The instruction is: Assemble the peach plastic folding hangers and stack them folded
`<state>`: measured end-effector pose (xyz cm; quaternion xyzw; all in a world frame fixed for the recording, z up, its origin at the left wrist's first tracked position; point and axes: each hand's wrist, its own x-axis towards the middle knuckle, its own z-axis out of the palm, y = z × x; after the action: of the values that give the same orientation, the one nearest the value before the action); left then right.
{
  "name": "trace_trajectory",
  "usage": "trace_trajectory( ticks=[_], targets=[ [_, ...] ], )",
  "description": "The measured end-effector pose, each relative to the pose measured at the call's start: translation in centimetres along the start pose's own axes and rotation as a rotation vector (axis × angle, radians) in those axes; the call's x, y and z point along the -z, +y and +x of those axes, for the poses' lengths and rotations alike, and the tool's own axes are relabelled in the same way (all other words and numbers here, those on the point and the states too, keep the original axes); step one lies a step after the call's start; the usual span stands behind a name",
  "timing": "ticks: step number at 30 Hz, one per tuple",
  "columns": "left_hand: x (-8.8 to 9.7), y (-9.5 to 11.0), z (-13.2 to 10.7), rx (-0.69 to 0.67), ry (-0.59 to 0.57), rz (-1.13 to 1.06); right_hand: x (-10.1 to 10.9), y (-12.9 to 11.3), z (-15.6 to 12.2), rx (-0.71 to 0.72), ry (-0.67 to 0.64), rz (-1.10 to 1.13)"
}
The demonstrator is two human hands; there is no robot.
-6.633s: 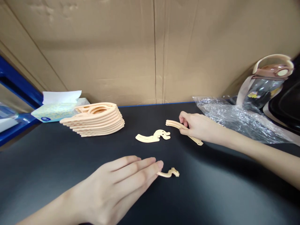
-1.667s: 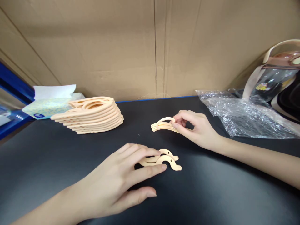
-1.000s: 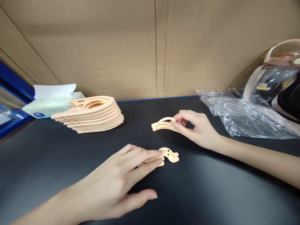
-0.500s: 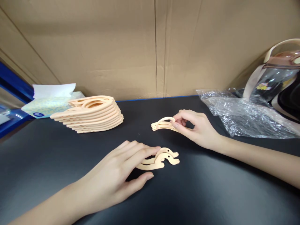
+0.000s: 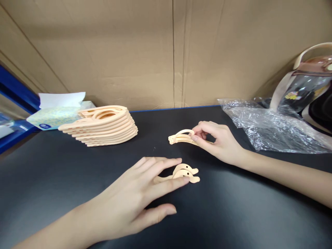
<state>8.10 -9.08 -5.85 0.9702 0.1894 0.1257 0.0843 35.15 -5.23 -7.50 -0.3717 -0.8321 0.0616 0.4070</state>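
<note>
My left hand lies over two flat, peach-coloured curved plastic pieces on the black table. Its fingers are stretched and spread, with the index fingertip at the nearer piece and the thumb apart from both. Each piece has a small dark hole and a wavy, forked end; the rest is hidden beneath my hand. Farther back, my right hand pinches a slim peach-coloured plastic piece with an arched loop between thumb and fingers. Its right end disappears behind my fingers.
A neat stack of peach-coloured plastic frames stands at left, before a tissue pack. Crumpled clear plastic bag lies at right, by a strapped bottle. Brown cardboard rises behind the black table.
My left hand's index finger has come away from the others and reached over the nearer curved piece, spreading the fingers. My right hand stays put with its looped piece.
</note>
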Motion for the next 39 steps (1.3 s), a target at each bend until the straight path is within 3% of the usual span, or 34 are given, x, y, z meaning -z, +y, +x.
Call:
trace_trajectory(
  ticks=[14, 25, 32, 39],
  targets=[
    [0.1, -0.1, -0.1, -0.011, -0.029, -0.005, 0.1, -0.2, 0.0, -0.014, -0.01, -0.011],
    [0.7, 1.2, 0.5, -0.083, -0.068, 0.004, 0.1, -0.1, 0.1, -0.017, -0.015, -0.002],
    [0.6, 0.9, 0.3, -0.055, -0.041, -0.004, 0.1, -0.1, 0.0, -0.013, -0.016, -0.013],
    [0.3, 0.5, 0.3, 0.057, 0.048, -0.044, 0.1, -0.1, 0.0, -0.016, -0.004, -0.015]
  ],
)
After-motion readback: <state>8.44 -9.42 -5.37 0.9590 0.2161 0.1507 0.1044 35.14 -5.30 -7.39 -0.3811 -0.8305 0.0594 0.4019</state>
